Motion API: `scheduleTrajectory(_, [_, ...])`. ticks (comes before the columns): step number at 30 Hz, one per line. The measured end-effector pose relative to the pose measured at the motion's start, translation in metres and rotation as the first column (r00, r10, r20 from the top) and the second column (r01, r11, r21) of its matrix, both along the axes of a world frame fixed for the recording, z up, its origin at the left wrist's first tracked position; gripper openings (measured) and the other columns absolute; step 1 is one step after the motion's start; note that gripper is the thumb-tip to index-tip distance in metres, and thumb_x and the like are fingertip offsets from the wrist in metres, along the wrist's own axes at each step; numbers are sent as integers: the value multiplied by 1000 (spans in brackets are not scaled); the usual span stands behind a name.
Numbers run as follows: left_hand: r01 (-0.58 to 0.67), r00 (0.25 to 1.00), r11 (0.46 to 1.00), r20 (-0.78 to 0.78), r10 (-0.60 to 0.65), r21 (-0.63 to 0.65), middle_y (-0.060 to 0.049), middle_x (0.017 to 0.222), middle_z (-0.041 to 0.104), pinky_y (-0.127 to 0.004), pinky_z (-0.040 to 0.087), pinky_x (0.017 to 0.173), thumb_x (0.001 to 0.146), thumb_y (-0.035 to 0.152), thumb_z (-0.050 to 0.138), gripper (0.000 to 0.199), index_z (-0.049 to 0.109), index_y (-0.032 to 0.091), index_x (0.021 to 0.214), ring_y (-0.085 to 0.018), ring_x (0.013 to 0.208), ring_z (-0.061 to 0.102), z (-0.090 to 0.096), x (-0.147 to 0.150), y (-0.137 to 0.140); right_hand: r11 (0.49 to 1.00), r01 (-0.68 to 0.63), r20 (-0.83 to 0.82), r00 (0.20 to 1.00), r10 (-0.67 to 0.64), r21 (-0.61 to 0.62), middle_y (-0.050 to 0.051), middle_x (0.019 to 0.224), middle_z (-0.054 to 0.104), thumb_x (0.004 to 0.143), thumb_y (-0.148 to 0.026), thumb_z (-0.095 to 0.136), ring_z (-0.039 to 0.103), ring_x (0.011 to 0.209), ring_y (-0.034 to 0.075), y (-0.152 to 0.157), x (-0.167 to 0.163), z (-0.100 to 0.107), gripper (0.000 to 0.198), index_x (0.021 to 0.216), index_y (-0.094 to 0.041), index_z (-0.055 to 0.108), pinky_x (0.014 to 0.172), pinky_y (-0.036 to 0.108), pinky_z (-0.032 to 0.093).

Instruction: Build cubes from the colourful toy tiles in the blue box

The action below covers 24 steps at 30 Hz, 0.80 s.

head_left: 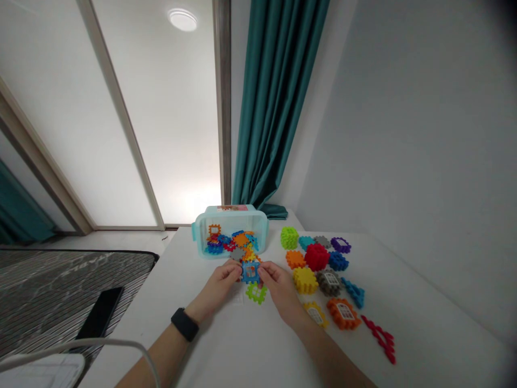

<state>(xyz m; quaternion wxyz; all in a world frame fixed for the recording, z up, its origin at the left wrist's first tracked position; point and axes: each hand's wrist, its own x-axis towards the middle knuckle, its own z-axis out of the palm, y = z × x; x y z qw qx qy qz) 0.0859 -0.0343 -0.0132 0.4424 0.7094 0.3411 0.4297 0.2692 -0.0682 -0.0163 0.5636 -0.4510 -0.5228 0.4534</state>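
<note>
Between my two hands is a blue square building tile with notched edges and a picture or window at its middle. My left hand pinches its left edge, and my right hand pinches its right edge. Just below it a lime-green notched tile lies on the white table. Beyond my fingers, a grey piece and some yellow and orange pieces show at the front of a clear teal-edged bin. Whether the blue tile touches the green one I cannot tell.
Several stacked notched tiles stand at the right, among them a red block, a yellow block and an orange stack. A red strip lies nearer the right edge. A white cable crosses the lower left, near a black phone.
</note>
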Motion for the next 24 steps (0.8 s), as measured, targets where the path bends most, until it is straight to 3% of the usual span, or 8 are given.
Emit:
scheduleTrajectory(5, [-21,999,1000,40,21,-18,-6,89,63,-31,53,71,94,48,56,34,67,17,85,-18,80,60,-2,1,0,1000,4,23,1000,-4,-3,-2,64,56,83,-58,64,51,59,14,0,1,-1,38,78,-20,61,54,25,43])
scheduleTrajectory(8, [-96,995,984,15,95,148,-6,93,63,-32,54,77,92,39,60,22,65,18,90,-19,85,61,2,-1,-1,997,23,124,992,-32,80,-1,69,57,89,-56,58,55,65,16,0,3,-3,37,79,-20,61,58,26,46])
scheduleTrajectory(11, [-161,981,897,-35,192,412,-8,102,61,-37,53,86,93,26,58,11,67,20,93,-20,94,61,6,-5,-4,970,-53,270,963,-14,238,5,94,64,91,-50,58,62,88,20,-2,6,-2,30,93,-21,66,70,29,51])
scheduleTrajectory(13, [-150,971,821,-76,228,551,-9,105,60,-37,54,87,94,21,55,13,68,21,97,-20,97,61,7,-9,-6,954,-125,327,945,29,274,8,110,64,91,-46,59,62,102,22,-3,8,-2,29,108,-23,64,79,32,53])
scheduleTrajectory(16, [-104,955,729,-136,262,677,-9,106,61,-37,55,84,94,19,55,17,69,23,102,-21,97,62,4,-14,-6,961,-152,341,938,66,232,7,108,67,93,-41,57,64,102,22,-4,9,-2,25,110,-24,60,83,34,54])
scheduleTrajectory(19, [-49,944,676,-186,271,735,-9,106,63,-39,55,84,93,19,57,19,68,25,107,-22,97,62,1,-16,-5,970,-131,354,934,52,203,5,105,68,91,-38,59,65,97,21,-4,11,-2,21,106,-23,60,84,35,55])
scheduleTrajectory(21, [-41,941,673,-198,275,738,-9,108,62,-41,55,85,92,17,57,20,67,25,108,-23,98,62,2,-16,-5,972,-103,382,924,15,212,6,109,68,88,-34,62,65,96,21,-4,13,-1,24,109,-22,59,86,37,54])
scheduleTrajectory(24, [-37,940,736,-226,255,676,-11,117,59,-44,53,93,86,20,66,34,61,24,119,-26,109,59,5,-13,-7,963,-66,445,893,-60,262,8,116,66,82,-28,68,64,101,22,-5,15,1,38,118,-23,57,91,40,53])
